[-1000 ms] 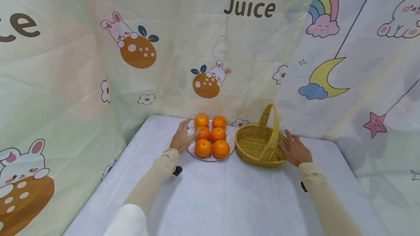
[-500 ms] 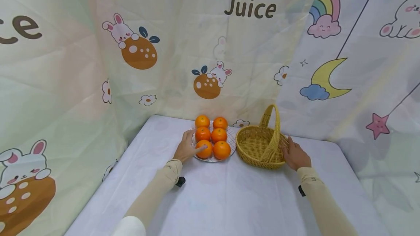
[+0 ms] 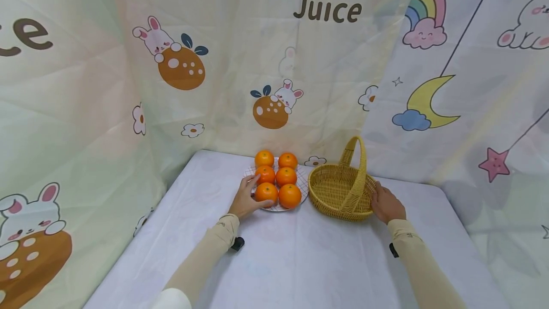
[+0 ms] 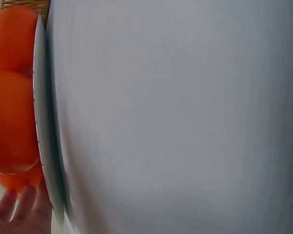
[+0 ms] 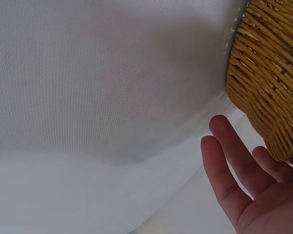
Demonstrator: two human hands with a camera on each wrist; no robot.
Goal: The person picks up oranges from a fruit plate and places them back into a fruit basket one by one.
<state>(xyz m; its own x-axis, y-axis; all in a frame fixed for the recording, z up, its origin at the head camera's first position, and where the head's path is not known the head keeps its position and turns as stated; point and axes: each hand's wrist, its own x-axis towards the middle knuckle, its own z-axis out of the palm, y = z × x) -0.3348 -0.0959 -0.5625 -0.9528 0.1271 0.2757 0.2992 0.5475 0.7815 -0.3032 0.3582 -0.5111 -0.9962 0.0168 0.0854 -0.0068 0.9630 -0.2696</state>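
Observation:
Six oranges sit in two rows on a white checked plate (image 3: 302, 181) at the back of the table. My left hand (image 3: 256, 193) curls round the front-left orange (image 3: 268, 191), thumb under its near side and fingers over its far left. The left wrist view shows the oranges (image 4: 10, 122) on the plate's edge (image 4: 46, 146) and my left hand's fingers (image 4: 22, 214) beside them. A woven yellow basket (image 3: 339, 190) with an upright handle stands to the plate's right. My right hand (image 3: 385, 202) rests against its right wall with straight fingers (image 5: 229, 161) next to the wicker (image 5: 268, 73).
The table (image 3: 279, 261) wears a pale lavender cloth. Printed curtains with rabbits and the word Juice (image 3: 327, 10) hang close behind and on both sides. Nothing shows inside the basket.
My left hand slid from the middle-left orange back to the front-left one and closed round it. The right hand drew tighter against the basket.

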